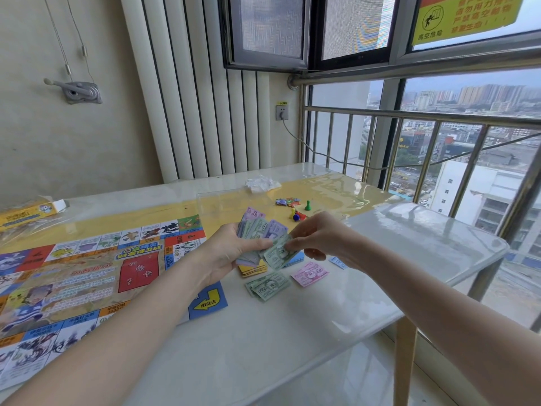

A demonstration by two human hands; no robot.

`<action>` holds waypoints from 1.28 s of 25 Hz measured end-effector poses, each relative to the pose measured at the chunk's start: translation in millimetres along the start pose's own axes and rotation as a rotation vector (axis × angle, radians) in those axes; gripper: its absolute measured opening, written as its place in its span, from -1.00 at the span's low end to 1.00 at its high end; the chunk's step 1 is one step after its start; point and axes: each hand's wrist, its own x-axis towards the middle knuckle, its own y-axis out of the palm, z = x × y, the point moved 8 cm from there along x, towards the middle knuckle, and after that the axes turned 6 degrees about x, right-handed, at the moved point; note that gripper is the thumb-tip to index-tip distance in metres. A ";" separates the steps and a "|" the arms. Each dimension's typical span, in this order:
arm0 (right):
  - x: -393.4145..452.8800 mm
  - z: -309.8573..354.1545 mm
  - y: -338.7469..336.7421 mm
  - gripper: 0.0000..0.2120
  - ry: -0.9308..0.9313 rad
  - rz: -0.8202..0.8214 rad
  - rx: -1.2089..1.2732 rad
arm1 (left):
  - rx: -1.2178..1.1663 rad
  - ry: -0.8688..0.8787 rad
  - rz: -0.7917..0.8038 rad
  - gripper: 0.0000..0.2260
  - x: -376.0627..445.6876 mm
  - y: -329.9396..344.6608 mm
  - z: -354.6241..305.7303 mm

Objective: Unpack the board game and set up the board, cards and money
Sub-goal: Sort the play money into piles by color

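So both hands are up over the table (292, 332), just right of the game board (87, 273): the left hand (225, 256) grips a fanned wad of play money (260, 230) and the right hand (319, 238) pinches a green bill (278, 253) off it. Under them, off the board's right edge, lie green notes (268, 285), a pink note (310, 273) and what looks like a card stack (253, 269). Farther back sit the pawns (298, 213).

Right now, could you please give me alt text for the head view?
A left hand holds a fan of play money while the right hand pinches a green note from it, above a table with green and pink notes beside the open board.
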 end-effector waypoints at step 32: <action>4.9 -16.0 -40.8 -0.86 0.012 -0.252 0.100 | 0.082 0.012 0.011 -0.90 9.6 16.2 -3.1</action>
